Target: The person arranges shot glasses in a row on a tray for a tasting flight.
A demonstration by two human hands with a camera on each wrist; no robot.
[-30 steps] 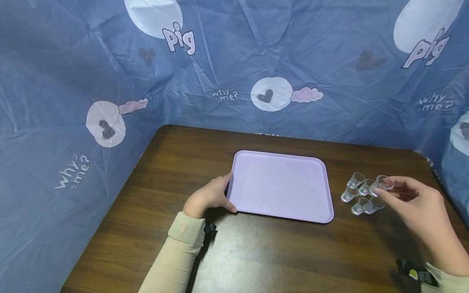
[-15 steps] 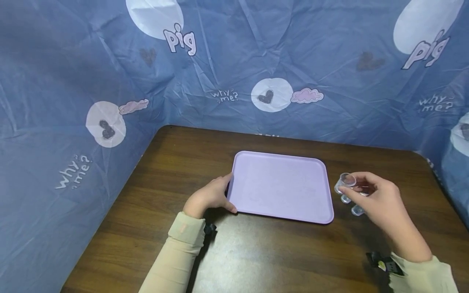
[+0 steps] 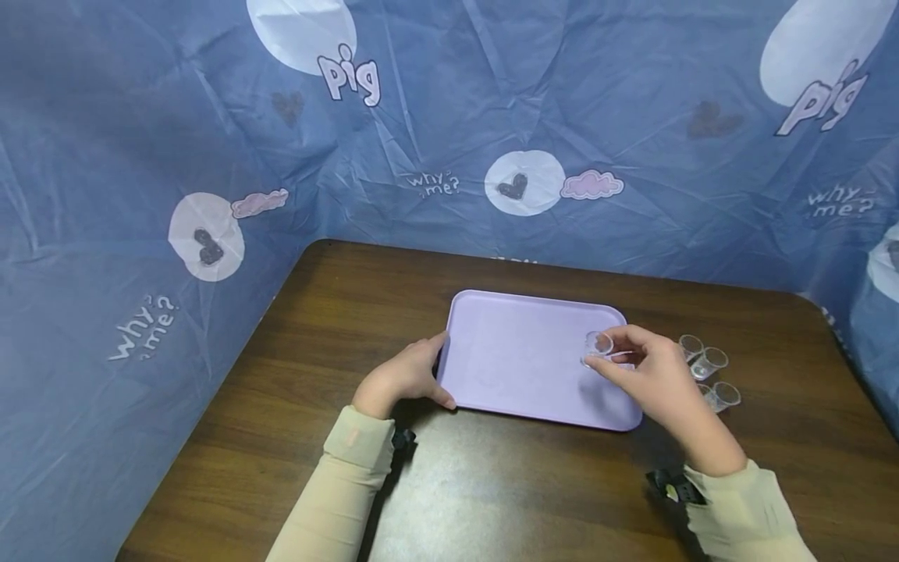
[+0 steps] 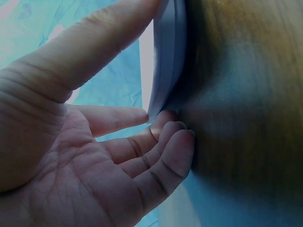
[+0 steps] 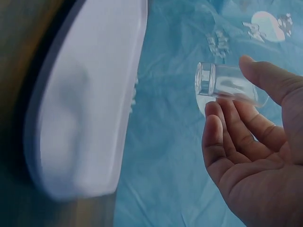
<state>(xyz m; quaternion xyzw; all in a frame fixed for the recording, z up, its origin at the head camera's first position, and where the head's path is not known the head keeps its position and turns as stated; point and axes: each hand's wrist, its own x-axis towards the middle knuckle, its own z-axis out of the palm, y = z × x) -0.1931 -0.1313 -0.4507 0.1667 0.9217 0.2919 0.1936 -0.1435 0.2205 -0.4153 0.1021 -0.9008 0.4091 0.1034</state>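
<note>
My right hand [image 3: 653, 375] pinches a small clear shot glass [image 5: 229, 84] between thumb and fingertips. In the head view it hangs above the right part of the lilac tray [image 3: 520, 351], apart from its surface. Its thick base points toward the tray in the right wrist view. My left hand [image 3: 403, 378] rests at the tray's left edge, thumb at the near corner and index fingertip against the rim. Its other fingers, loosely bent, touch the table in the left wrist view. Several more shot glasses [image 3: 711, 364] stand right of the tray, partly hidden by my right hand.
The brown wooden table [image 3: 477, 492] carries the tray and glasses. A blue printed cloth [image 3: 435, 117] hangs behind and along the left side of the table.
My right hand has carried the shot glass leftward from the group of glasses to above the tray. My left hand has stayed at the tray's left edge.
</note>
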